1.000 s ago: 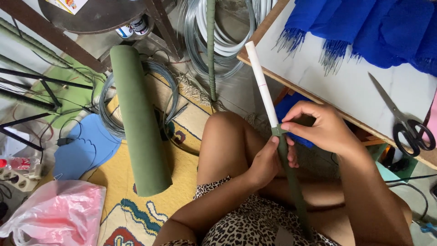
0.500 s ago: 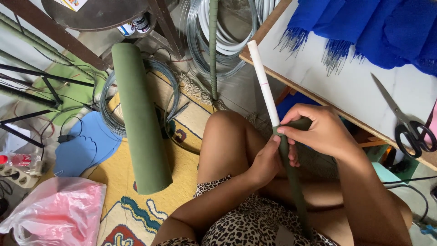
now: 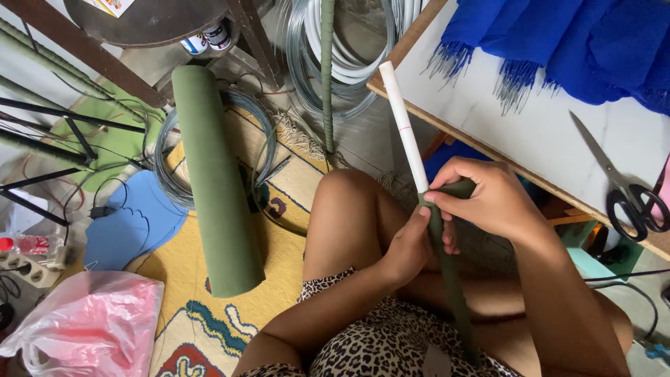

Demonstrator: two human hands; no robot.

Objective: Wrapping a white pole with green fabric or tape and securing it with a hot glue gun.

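While angled upward, white tube (image 3: 405,132) clenched by left hand (image 3: 408,248) and right hand (image 3: 488,202).

The tube (image 3: 403,126) is plain white at its upper end, with a thin pink line across it, and dull olive green where the strip (image 3: 453,286) wraps it further down; the thick roll (image 3: 215,181) on the floor is that same olive green. The rug (image 3: 202,328) is mustard yellow with teal, white and red wavy shapes, and the shorts (image 3: 377,349) have a tan and black leopard spot pattern. On the white tabletop (image 3: 516,126) lie bright royal blue fringed cloth (image 3: 558,42) and scissors (image 3: 621,188) with black handles, while nearby are a pink plastic bag (image 3: 84,328), a light blue sheet (image 3: 129,227) and silver-grey wire coils (image 3: 335,56).
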